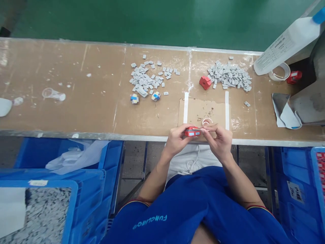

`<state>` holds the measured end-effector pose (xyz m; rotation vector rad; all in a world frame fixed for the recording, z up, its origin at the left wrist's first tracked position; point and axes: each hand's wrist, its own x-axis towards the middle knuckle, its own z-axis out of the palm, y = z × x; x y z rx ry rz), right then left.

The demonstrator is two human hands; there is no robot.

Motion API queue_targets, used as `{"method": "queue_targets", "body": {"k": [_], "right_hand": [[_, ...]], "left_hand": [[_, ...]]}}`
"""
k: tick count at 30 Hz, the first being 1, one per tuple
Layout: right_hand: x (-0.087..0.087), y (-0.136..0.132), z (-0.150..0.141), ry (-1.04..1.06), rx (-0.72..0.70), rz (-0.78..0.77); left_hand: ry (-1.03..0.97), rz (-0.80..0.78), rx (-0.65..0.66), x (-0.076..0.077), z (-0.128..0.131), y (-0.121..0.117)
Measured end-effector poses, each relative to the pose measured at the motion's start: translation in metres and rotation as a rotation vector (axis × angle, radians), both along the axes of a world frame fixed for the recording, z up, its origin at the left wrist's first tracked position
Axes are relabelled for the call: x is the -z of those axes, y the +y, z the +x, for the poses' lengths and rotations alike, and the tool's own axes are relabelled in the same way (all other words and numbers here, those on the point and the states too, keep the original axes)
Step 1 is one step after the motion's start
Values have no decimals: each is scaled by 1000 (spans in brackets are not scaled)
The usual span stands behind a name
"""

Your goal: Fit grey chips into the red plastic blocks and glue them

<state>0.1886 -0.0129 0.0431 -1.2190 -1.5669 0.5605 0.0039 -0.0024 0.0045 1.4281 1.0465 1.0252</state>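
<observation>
My left hand [176,139] and my right hand [218,139] meet at the table's front edge, both closed around a small red block [192,131] with pale inserts on its face. They hover over a taped-down cardboard patch [203,112], beside a small clear ring [207,121]. Farther back lie a second red block [204,82] and two heaps of small grey pieces [230,76] [146,78]. Two little blue, yellow and grey assemblies [134,98] [156,96] sit by the left heap.
A white bottle [284,44], a tape roll [279,72] and another red part [294,77] stand at the right. Grey sheets [286,113] lie nearby. Blue bins [58,200] [299,189] flank my seat, one holding grey pieces. A clear plastic cup [53,94] lies at the left.
</observation>
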Motion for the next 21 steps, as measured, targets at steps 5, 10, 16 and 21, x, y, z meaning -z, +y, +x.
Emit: {"method": "queue_targets", "body": {"k": [5, 10, 16, 21], "right_hand": [[-6, -3, 6, 69, 11, 10], [-6, 1, 27, -3, 166, 53], [6, 8, 38, -190, 68, -28], [-6, 57, 75, -309, 71, -9]], "left_hand": [[-25, -42, 1, 1, 0, -1], [-90, -97, -15, 6, -1, -2], [-141, -132, -7, 5, -4, 0], [-108, -99, -10, 5, -6, 2]]}}
